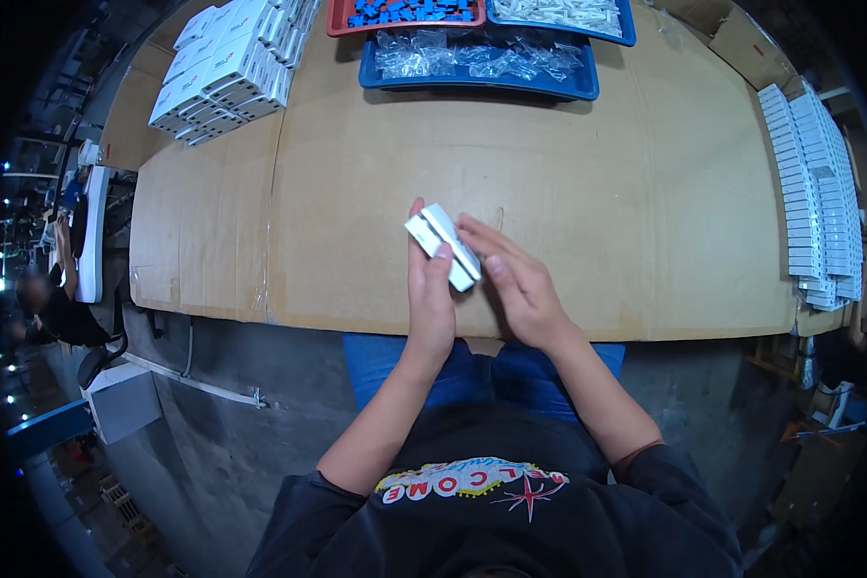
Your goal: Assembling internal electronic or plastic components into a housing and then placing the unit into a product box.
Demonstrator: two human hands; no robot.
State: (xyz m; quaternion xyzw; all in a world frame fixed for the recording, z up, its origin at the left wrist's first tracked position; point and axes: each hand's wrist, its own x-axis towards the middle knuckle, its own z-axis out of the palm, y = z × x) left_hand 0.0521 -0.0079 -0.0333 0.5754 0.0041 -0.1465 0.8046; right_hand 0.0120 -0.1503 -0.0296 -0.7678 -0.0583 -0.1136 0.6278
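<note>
A small white box [428, 239] is tilted above the cardboard-covered table, with a dark lengthwise gap between two white parts. My left hand [433, 299] is closed around it from the left and below, the thumb lying on its near face. Close against the box's right side is my right hand [518, 285], its fingers stretched toward the far right edge. Whether those fingertips touch the box I cannot tell. The box's underside and some left fingers are hidden.
Brown cardboard [356, 183] covers the table. White boxes [231, 67] are stacked at the far left, and white cartons [807, 193] stand in rows at the right edge. At the back are a red tray [342, 30] of blue pieces and blue trays [472, 89] with clear bags and whitish pieces. Another person [67, 299] is far left.
</note>
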